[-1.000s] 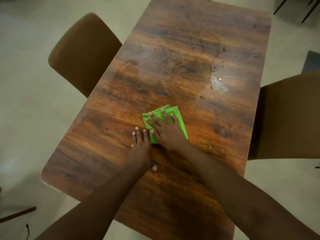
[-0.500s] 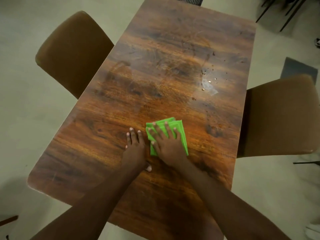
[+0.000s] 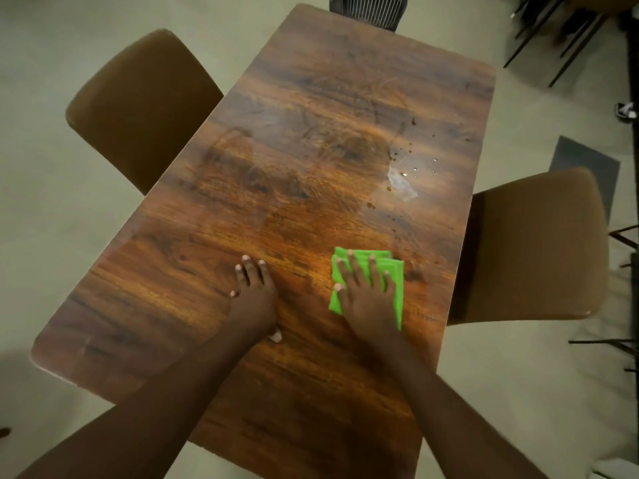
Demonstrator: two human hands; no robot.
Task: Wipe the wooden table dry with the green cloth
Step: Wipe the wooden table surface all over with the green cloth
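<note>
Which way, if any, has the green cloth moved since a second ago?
Yes. The green cloth, under the right hand, slid right along the wooden table; it now lies almost below the water puddle.

No text, label, brand, number or sign is showing readably anywhere. The bench (image 3: pixel 345 81) is showing only wood grain, and the green cloth (image 3: pixel 397 299) is showing plain fabric with no tag or print. The two brown chairs (image 3: pixel 138 108) beside the bench are also showing plain upholstery with no marking.
</note>
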